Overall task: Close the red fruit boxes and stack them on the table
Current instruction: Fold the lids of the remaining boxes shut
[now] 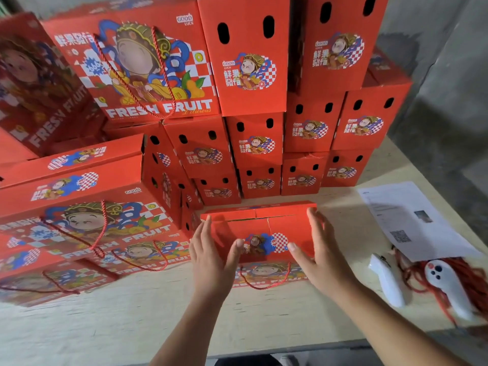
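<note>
- The red printed cardboard fruit box (261,239) sits on the pale wooden desk (132,318), just in front of the stacked red boxes (253,143); its top flaps look nearly shut
- The left hand (211,260) and right hand (314,254) flank the box with straight, spread fingers, gripping nothing; whether they touch it is unclear
- Pressing both flaps flat together should seat them evenly
- The box's long axis runs left to right; its rope handle faces the person

Stacked red boxes (253,107) wall off rear, left; bare table (132,318) in front; controllers (412,281) crowd right.
</note>
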